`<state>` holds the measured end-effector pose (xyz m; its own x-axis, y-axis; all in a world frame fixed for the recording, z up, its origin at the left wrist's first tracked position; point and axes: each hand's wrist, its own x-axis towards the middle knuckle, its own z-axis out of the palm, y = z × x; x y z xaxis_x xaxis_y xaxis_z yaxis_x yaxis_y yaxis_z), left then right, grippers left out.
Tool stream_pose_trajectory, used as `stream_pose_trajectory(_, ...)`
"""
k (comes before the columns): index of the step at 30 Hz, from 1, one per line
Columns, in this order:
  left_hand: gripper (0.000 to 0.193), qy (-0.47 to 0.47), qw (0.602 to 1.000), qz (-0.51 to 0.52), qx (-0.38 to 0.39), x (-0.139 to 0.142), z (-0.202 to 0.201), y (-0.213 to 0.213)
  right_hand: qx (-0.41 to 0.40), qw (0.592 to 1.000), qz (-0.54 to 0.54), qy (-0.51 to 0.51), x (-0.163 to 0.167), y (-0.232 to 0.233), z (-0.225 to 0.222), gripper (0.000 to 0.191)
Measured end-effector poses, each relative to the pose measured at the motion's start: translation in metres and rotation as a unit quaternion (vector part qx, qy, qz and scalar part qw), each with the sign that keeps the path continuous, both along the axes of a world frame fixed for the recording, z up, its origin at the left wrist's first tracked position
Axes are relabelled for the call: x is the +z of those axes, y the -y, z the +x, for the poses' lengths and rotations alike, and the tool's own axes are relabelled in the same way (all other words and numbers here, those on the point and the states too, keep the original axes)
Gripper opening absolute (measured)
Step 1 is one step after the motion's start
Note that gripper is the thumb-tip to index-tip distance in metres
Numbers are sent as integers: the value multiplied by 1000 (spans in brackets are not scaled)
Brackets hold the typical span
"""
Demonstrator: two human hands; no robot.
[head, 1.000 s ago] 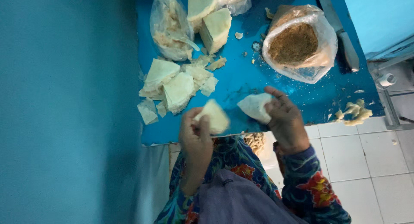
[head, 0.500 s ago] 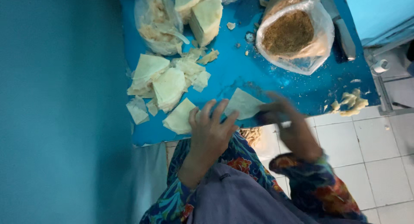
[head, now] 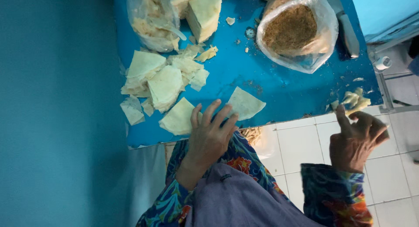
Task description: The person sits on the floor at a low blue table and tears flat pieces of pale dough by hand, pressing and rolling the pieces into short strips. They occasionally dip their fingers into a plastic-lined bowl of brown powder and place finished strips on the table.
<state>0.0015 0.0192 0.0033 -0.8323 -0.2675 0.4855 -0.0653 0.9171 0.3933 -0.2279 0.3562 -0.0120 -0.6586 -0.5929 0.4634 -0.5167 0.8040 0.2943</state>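
Observation:
My left hand lies flat at the near edge of the blue table, fingers spread, touching two thin pale dough wrappers: one at its left and a triangular one at its fingertips. My right hand hangs off the table's right corner above the tiled floor, fingers loosely curled and holding nothing, just below a small lump of pale dough scraps.
A heap of cut wrappers lies left of centre. Behind it are a clear bag of pale scraps and a pale block. A plastic bag of brown crumbly filling stands at the back right beside a dark knife. A teal wall fills the left.
Both wrappers went from my hands down onto the table. My left hand flattened over them. My right hand swung away to the right, past the table's corner.

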Motion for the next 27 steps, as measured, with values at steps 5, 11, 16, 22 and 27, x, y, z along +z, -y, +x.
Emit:
stream_pose_trajectory(5,30,-12,1000,1,-20,-2,-1,2,93,995,-47,6,57,27,-8,40)
stream_pose_trajectory(11,28,-21,999,-9,-23,-3,-3,3,367,857,-163,323,69,156,17,60)
stream_pose_trajectory(16,26,-20,1000,-8,-15,-2,-5,2,347,869,-80,344,66,218,36,57)
stream_pose_trajectory(22,25,-21,1000,6,-14,-3,-5,-1,306,947,82,57,80,218,44,54)
stream_pose_trajectory(27,23,-23,1000,1,-10,-5,-6,-3,332,937,91,61,83,213,45,57)
